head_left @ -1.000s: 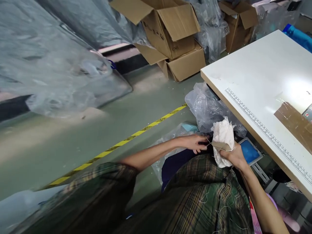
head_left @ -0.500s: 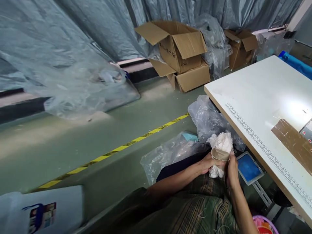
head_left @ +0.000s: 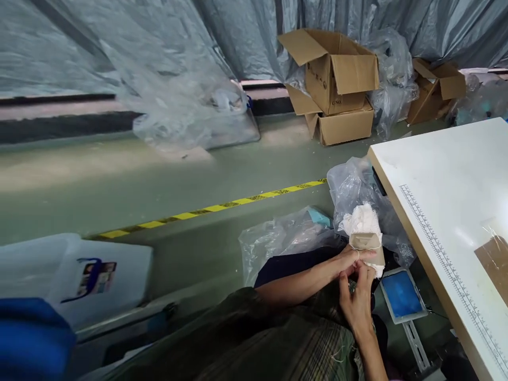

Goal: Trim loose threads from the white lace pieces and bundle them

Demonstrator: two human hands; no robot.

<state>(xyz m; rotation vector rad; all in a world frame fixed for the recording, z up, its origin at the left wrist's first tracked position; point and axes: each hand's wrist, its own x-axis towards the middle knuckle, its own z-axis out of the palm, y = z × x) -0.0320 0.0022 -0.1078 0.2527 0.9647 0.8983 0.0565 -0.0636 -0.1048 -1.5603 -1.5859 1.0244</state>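
Note:
Above my lap, beside the table's left edge, my left hand [head_left: 349, 259] holds a white lace bundle [head_left: 363, 219] with a beige card band [head_left: 365, 242] around its middle. A thin pale loop, like a string or elastic, runs across the card and over my left fingers. My right hand [head_left: 359, 293] is at the lower end of the bundle, its fingers bent and close to my left fingertips. What the right fingertips pinch, if anything, is too small to make out.
A white table [head_left: 456, 174] with a printed ruler is at the right, a blue-screened device [head_left: 401, 293] below its edge. Plastic bags [head_left: 286, 235] lie beyond my lap. Open cardboard boxes [head_left: 341, 79] stand by the sheeting. A white bin [head_left: 115, 275] is at the left.
My view has turned left. My right hand has moved from the bundle's right side to its lower end, near my left fingers. The left hand still holds the bundle.

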